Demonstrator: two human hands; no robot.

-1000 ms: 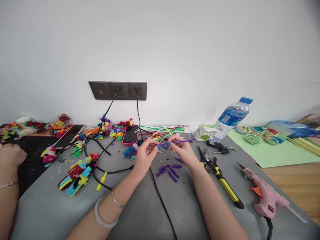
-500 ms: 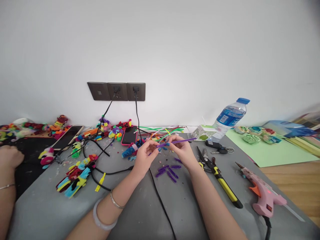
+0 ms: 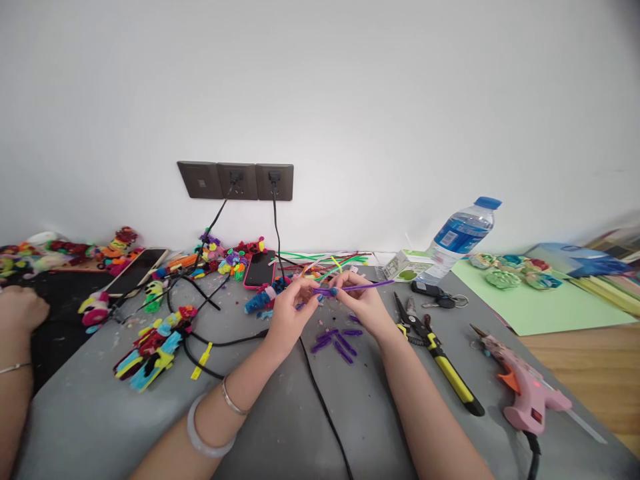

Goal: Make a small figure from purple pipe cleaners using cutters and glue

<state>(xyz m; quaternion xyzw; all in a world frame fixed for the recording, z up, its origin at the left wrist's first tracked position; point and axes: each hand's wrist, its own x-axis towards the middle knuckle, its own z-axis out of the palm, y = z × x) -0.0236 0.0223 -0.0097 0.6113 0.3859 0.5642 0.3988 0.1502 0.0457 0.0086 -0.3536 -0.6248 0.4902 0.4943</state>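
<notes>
Between my two hands runs a purple pipe cleaner [image 3: 381, 284], its free end sticking out to the right. My left hand [image 3: 294, 308] pinches its left part between thumb and fingers. Close beside it, my right hand [image 3: 364, 303] is closed on the same pipe cleaner, thumb and fingertips near the left hand's. Just below the hands, several short folded purple pipe cleaner pieces [image 3: 343, 347] lie on the grey table [image 3: 280, 427]. Behind the hands lies a bundle of green, red and white pipe cleaners [image 3: 345, 259].
Right of my arm lie yellow-handled pliers [image 3: 450, 373], keys [image 3: 445, 300] and a pink glue gun [image 3: 530, 393]. A water bottle [image 3: 463, 230] leans by the wall. Colourful pipe cleaner figures [image 3: 153, 347], phones [image 3: 260, 269] and black cables [image 3: 320, 393] are leftward. Another person's hand [image 3: 23, 310] rests far left.
My fingertips have drawn slightly closer together on the purple pipe cleaner, and its free right end has dipped a little. The view has shifted slightly.
</notes>
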